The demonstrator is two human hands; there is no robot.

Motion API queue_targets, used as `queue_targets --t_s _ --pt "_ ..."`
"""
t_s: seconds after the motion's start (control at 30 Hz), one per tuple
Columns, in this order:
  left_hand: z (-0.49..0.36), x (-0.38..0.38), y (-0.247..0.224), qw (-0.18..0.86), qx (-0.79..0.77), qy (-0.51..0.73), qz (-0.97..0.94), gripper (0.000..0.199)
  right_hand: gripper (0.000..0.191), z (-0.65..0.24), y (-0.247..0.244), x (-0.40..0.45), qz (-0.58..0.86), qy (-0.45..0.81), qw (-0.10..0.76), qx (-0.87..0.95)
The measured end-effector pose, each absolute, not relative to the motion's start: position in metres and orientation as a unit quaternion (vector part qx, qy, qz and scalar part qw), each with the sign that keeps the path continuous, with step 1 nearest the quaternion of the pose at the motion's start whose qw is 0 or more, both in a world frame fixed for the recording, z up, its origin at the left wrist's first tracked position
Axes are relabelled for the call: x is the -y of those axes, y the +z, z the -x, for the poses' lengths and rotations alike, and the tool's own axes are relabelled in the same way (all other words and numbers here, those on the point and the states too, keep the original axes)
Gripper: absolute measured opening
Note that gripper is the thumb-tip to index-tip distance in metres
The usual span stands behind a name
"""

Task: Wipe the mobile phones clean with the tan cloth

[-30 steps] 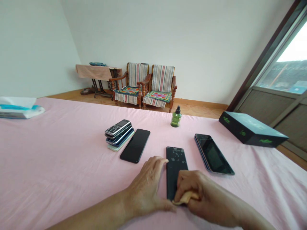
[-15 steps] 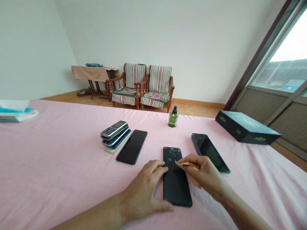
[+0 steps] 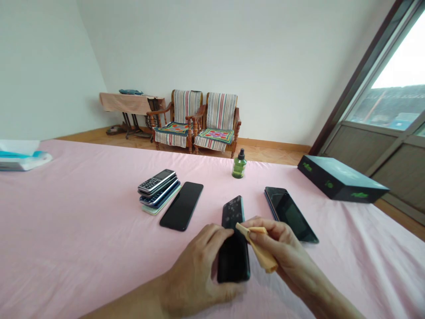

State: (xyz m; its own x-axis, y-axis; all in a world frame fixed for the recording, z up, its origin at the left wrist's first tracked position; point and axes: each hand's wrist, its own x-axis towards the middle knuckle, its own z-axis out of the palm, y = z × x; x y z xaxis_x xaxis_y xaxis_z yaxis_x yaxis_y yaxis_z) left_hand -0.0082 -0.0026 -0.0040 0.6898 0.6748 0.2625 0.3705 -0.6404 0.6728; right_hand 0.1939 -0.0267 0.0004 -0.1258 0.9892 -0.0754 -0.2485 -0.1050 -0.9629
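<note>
Left hand [image 3: 195, 274] closed round lower half of black smartphone [image 3: 233, 261], long axis running away from the person. Right hand [image 3: 282, 252] pinches tan cloth [image 3: 260, 248], just right of the phone. Both near front edge of pink sheet [image 3: 83, 230]; green spray bottle [image 3: 239, 166] beyond, wooden armchairs [image 3: 187, 117] across the room

On what seems a bedsheet [image 3: 83, 230] before you, a phone stack [image 3: 157, 188] lies left of a lone smartphone [image 3: 182, 206]; another phone [image 3: 233, 261] sits under your left hand [image 3: 195, 274], a bottle [image 3: 239, 167] behind it, a box [image 3: 341, 179] farther right.

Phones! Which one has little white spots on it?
The black smartphone in the left hand. The smartphone lying flat beside it shows no spots.
</note>
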Motion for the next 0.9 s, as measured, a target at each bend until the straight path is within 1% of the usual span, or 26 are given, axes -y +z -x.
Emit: queue_targets --t_s 0.07,0.17,0.23,0.33,0.47,0.57,0.67,0.77,0.9 --pt "0.009 0.007 -0.002 0.276 -0.298 0.271 -0.873 0.066 0.018 -0.189 -0.002 0.029 0.406 0.621 0.497 0.45" --pt "0.012 0.01 -0.003 0.216 -0.286 0.298 -0.885 0.045 0.017 -0.185 -0.003 0.03 0.395 0.624 0.489 0.465" --pt "0.015 0.009 -0.006 0.173 -0.275 0.328 -0.887 0.038 0.018 -0.187 -0.003 0.029 0.4 0.614 0.489 0.472" --pt "0.019 0.004 -0.01 0.13 -0.276 0.385 -0.871 0.036 0.022 -0.192 -0.003 0.024 0.444 0.575 0.496 0.476" --pt "0.018 -0.001 -0.012 0.116 -0.267 0.453 -0.843 0.03 0.029 -0.2 -0.004 0.017 0.528 0.473 0.524 0.471" --pt "0.015 -0.002 -0.012 0.115 -0.246 0.48 -0.834 0.028 0.025 -0.205 -0.005 0.015 0.565 0.347 0.554 0.503" --pt "0.013 0.0 -0.012 0.118 -0.246 0.479 -0.835 0.031 0.019 -0.206 -0.005 0.015 0.565 0.233 0.572 0.548" --pt "0.014 0.001 -0.011 0.104 -0.245 0.481 -0.835 0.027 0.019 -0.206 -0.008 0.014 0.561 0.188 0.567 0.573" --pt "0.017 0.001 -0.01 0.07 -0.228 0.484 -0.842 0.02 0.02 -0.207 -0.015 0.012 0.559 0.167 0.555 0.593"
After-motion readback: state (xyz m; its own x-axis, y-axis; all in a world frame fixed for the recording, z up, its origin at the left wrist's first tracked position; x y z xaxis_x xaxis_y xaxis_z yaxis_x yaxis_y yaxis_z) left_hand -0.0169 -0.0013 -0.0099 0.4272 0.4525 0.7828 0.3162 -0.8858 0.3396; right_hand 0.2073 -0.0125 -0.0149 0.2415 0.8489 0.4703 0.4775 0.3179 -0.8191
